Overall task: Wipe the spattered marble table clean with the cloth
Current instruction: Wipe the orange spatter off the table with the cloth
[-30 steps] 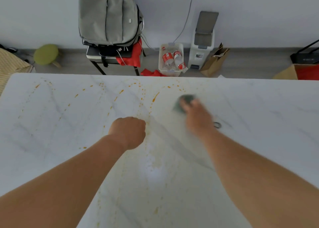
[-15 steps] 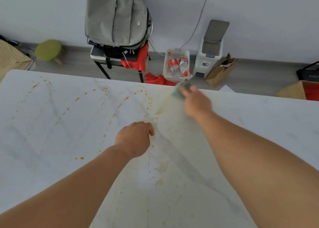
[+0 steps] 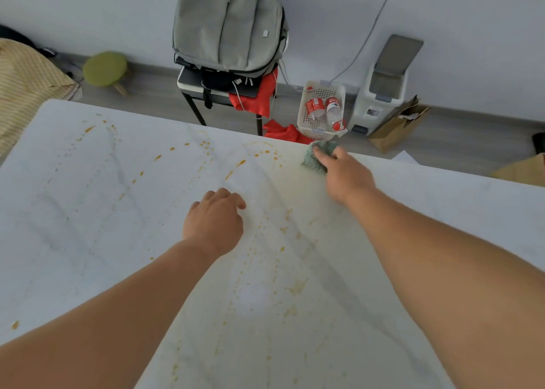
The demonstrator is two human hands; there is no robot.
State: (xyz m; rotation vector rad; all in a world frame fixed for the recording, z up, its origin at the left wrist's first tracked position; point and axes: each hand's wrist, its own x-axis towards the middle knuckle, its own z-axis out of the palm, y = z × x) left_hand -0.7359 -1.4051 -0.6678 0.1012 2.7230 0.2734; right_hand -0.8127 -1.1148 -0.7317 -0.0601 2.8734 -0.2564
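The white marble table point(image 3: 88, 226) fills the lower view, spattered with orange drops and streaks point(image 3: 240, 163) across its middle and left. A grey-green cloth point(image 3: 317, 155) lies at the table's far edge. My right hand point(image 3: 345, 176) presses on the cloth, fingers on top of it. A smeared wet band runs from the cloth back toward me. My left hand point(image 3: 215, 220) rests on the table in the middle, fingers curled loosely, holding nothing.
Beyond the far edge stand a chair point(image 3: 203, 93) with a grey backpack point(image 3: 230, 26) and red fabric, a white basket point(image 3: 323, 111) of bottles, a grey bin point(image 3: 386, 85), a paper bag point(image 3: 398, 123) and a green stool point(image 3: 104, 68).
My right hand has pushed the cloth away from me to the table's far edge, leaving a smeared band. My left hand has loosened from a fist. The camera has tilted up.
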